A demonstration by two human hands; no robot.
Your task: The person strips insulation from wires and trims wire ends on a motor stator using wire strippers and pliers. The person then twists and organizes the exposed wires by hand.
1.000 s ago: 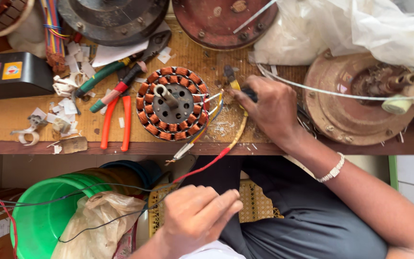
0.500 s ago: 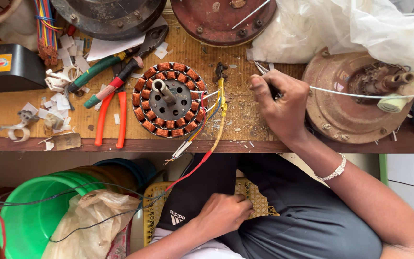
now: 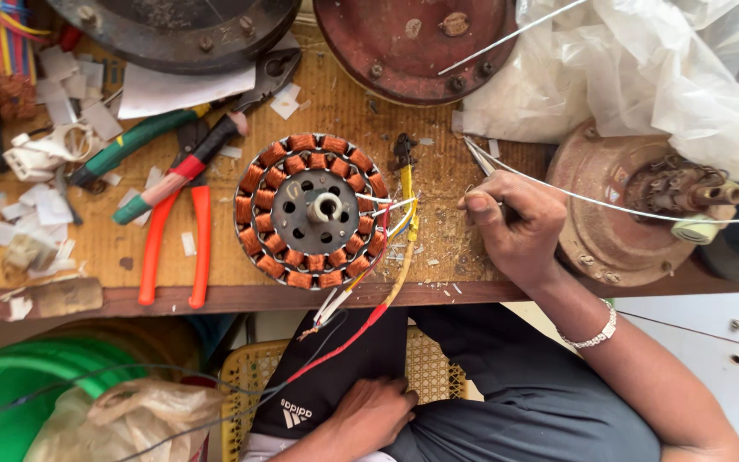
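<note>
A round motor stator with copper coils lies flat on the wooden bench. Yellow, white and red lead wires run from it over the bench edge toward my lap. My right hand rests on the bench just right of the stator, closed around a thin metal pointed tool whose tips stick out past my thumb. My left hand lies low on my dark trouser leg, fingers curled, with nothing visible in it.
Orange-handled pliers and green-handled pliers lie left of the stator among paper scraps. A rusty motor housing sits at right under a clear plastic bag. Two round covers stand behind. A green tub sits below.
My right hand has lifted off the wires beside the stator, moved right and taken up the thin metal tool. My left hand has dropped lower onto my lap.
</note>
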